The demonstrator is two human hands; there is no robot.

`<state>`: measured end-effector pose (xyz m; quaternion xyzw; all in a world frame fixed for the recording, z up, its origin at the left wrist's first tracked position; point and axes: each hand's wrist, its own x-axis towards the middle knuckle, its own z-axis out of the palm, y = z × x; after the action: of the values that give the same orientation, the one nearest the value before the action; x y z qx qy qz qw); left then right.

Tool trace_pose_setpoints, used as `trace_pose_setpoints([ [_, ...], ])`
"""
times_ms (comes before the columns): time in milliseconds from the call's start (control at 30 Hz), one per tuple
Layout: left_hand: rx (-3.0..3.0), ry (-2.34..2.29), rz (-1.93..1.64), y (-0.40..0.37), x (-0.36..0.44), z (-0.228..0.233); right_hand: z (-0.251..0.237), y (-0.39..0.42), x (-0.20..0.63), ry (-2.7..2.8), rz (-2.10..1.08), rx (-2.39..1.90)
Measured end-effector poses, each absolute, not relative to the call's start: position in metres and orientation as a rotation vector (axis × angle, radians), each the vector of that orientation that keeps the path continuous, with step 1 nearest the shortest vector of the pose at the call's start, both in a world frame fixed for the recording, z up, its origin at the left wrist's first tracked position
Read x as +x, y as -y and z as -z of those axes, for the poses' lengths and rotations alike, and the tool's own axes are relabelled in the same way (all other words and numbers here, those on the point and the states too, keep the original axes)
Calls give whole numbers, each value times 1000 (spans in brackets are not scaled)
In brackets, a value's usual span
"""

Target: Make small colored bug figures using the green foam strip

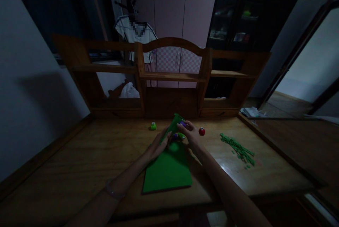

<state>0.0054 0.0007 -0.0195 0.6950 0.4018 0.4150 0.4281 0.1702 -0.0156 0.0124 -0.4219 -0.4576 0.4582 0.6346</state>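
Fingers [188, 124] of the right hand [195, 138] pinch a small purple piece [182, 124] at the tilted green panel [172, 124], which rises at the far end of a flat green board [169, 172] on the counter [106, 145]. The left hand [158, 145] lies along the panel's left side; whether it grips or merely leans, I cannot tell. Pressing too hard from the right could tip the panel if the left support is slack. A low wrist might knock the purple-and-green figure [180, 136] between the hands, or a sideways swing could topple the red figure [202, 131] just beyond.
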Motion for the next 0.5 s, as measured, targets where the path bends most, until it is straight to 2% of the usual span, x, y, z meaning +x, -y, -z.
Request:
trace_pose_setpoints([
  [500,1764,-897,-920,2,3,17,-11,13,172,1040,-1036,-952],
])
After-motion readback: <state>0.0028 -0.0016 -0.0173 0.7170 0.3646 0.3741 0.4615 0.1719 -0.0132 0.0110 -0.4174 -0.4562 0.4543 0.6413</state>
